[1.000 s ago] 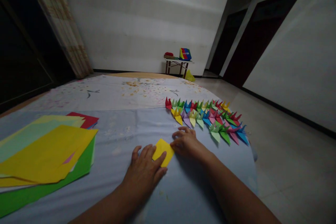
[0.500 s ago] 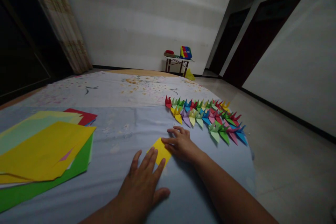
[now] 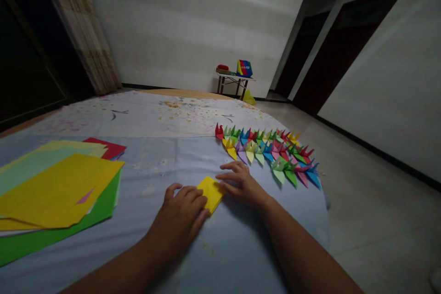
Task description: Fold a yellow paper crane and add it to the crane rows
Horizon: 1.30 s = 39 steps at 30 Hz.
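- Item: folded yellow paper (image 3: 211, 194) lies flat on a pale blue cloth (image 3: 151, 170), centred between both hands, near the cloth's middle.
- Orientation: its long axis runs diagonally, far left to near right; one corner points near, another far.
- Left hand (image 3: 179, 218): lies at the paper's left edge. Its fingers (image 3: 188, 195) are curled and held close together, with the tips against the paper. No pinch is seen.
- Right hand (image 3: 243, 185): lies palm down at the paper's right edge. Its fingers (image 3: 234, 176) are slightly spread and flat, with the lowest ones touching the paper. No pinch is seen.
- Far right of the right hand: rows of multicoloured origami cranes (image 3: 265, 152), just beyond its fingertips.
- Left: a stack of coloured paper sheets (image 3: 58, 188), yellow on top, with green and red beneath, well apart from the left hand.
- Background: a small desk (image 3: 232, 76) carries a rainbow-coloured box (image 3: 244, 68); a yellow bag (image 3: 248, 98) sits beside its leg.
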### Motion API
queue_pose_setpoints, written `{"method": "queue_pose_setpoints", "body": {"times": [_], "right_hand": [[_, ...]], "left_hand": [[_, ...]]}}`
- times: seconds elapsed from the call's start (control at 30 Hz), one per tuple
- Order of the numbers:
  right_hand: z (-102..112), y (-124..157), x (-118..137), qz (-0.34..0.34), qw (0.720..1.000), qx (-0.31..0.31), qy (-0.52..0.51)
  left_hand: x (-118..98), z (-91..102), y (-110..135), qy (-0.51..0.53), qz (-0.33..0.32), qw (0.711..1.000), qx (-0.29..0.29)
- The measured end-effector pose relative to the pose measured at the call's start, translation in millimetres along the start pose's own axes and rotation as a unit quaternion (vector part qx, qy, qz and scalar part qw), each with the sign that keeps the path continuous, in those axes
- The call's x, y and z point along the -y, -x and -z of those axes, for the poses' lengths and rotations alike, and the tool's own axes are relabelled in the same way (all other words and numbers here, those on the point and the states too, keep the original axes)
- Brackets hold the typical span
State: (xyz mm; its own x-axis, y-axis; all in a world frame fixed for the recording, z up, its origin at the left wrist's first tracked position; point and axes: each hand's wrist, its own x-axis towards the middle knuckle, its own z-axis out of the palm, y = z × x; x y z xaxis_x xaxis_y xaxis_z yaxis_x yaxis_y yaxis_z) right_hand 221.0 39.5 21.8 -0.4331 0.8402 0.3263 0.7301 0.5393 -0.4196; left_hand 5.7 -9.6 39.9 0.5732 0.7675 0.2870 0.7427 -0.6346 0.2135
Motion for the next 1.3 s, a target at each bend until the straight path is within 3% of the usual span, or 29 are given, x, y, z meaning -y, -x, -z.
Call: {"method": "queue_pose_setpoints", "body": {"times": [0.2,0.33,0.63,1.3], "right_hand": [[15,3,-11,0.038,0.989,0.106,-0.097],[12,2,-12,0.037,0.986,0.130,-0.094],[9,0,-9,0.063,0.990,0.108,-0.060],[2,0,-14,0.068,0.988,0.065,-0.119]], "left_hand": [[3,-7.4,0,0.011,-0.009,1.000,0.009],[1,-9.1,1,0.006,-0.002,1.000,0.019],[3,-9.9,1,0.009,0.002,1.000,0.006],[13,-18.0,2,0.051,-0.021,0.998,-0.028]]}}
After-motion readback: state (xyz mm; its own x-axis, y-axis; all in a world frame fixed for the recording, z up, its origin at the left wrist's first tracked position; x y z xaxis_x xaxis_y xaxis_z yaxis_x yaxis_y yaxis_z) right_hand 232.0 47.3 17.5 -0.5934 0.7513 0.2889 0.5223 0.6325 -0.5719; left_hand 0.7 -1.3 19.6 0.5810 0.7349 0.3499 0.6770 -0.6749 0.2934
